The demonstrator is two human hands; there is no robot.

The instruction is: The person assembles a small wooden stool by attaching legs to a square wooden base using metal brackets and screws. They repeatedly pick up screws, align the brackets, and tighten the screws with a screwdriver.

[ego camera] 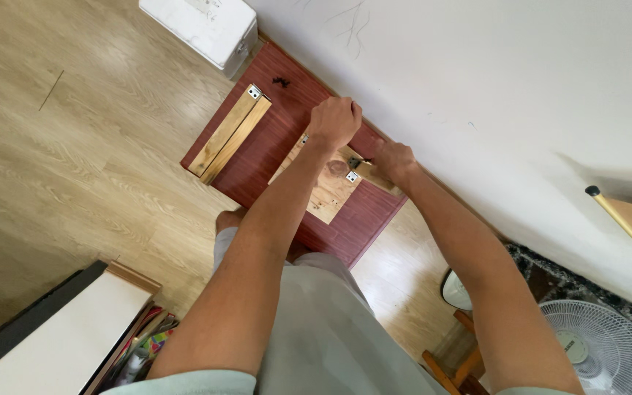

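Below, a red-brown mat (257,157) covers pale wood floor (74,146) — beside white wall (491,88).

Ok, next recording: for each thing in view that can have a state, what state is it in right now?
Left hand: closed in a fist, raised over the board.
Right hand: gripping a pale wooden strip at the board's edge.
Pale square plywood board: lying flat on the dark red mat.
Two long pale wooden slats: lying side by side on the mat, untouched.
White lidded box: shut.
White floor fan: blades hidden behind the grille, running or not cannot be told.
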